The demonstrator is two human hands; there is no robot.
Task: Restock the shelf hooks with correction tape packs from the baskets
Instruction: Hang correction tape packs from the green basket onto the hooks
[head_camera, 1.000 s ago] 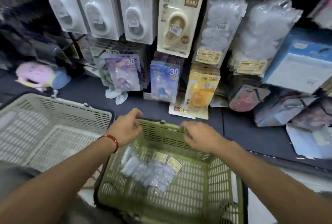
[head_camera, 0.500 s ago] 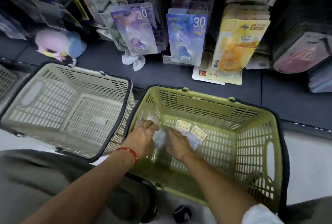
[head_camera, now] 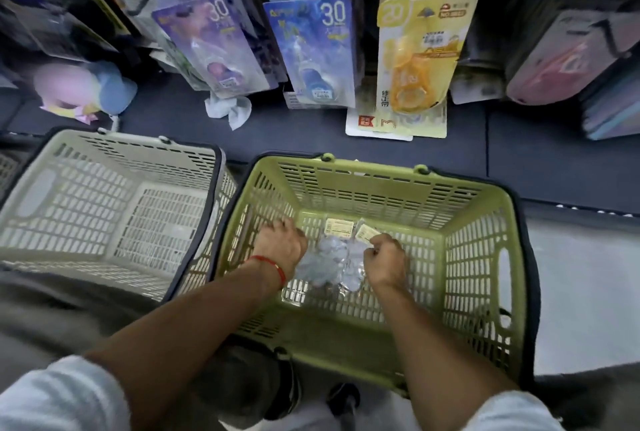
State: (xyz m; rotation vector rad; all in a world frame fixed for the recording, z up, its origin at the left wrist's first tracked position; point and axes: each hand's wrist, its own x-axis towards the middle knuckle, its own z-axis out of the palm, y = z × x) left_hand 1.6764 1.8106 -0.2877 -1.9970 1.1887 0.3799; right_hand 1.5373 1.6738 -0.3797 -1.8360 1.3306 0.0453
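1. While both arms reach into the green slotted plastic basket (head_camera: 485,257), the left hand (head_camera: 280,243), fingers curled, rests on the clear plastic correction tape packs (head_camera: 332,264) lying at the middle of its floor.
2. Its partner, the right hand (head_camera: 386,262), pinches the packs' right edge.
3. Just left stands a beige slotted plastic basket (head_camera: 69,209).
4. Beyond, blue and yellow carded packs (head_camera: 311,50) hang over the dark shelf (head_camera: 519,140).

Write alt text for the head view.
Both hands reach into a green basket: the left hand and right hand gather clear packs on its floor. A grey basket sits to the left, and carded tape packs hang on the shelf beyond.
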